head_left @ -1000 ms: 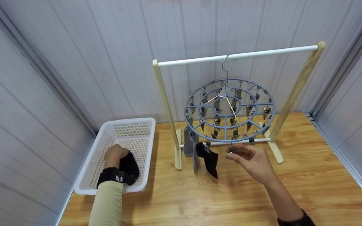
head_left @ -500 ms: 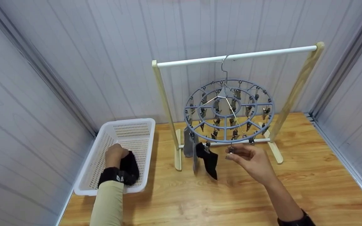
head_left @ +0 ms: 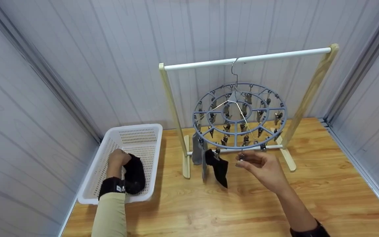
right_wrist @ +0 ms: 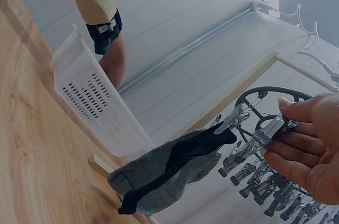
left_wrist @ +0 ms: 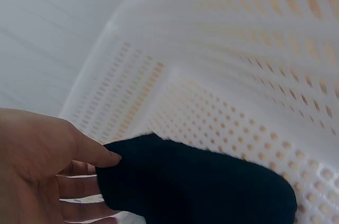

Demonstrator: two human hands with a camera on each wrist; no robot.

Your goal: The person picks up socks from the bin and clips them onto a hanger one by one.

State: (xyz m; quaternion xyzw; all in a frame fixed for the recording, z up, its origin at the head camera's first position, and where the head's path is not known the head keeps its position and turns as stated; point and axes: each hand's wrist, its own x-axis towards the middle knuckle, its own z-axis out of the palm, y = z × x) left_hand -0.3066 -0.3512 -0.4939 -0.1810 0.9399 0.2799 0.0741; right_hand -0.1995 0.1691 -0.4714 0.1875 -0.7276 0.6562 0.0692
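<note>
Inside the white basket [head_left: 158, 158], my left hand [head_left: 118, 160] pinches a black sock [head_left: 135, 174] near one end between thumb and fingers. The left wrist view shows this sock [left_wrist: 201, 181] stretched out over the perforated basket floor. My right hand [head_left: 266, 169] holds a metal clip [head_left: 241, 157] at the front rim of a round blue-grey clip hanger [head_left: 236, 133]. In the right wrist view the clip [right_wrist: 270, 130] lies between thumb and fingers. Left of that hand, another black sock [head_left: 220, 168] and grey socks [head_left: 197, 149] hang from the hanger's clips.
The hanger hooks over the white bar [head_left: 202, 64] of a stand with wooden posts [head_left: 311, 95]. Many metal clips [head_left: 260, 115] dangle from its rings. A wooden table [head_left: 242, 210] lies beneath, with panelled walls [head_left: 110, 65] around it.
My left hand has shifted slightly left and up in the basket, and more of the black sock shows beside it. My right hand stays at the same clip.
</note>
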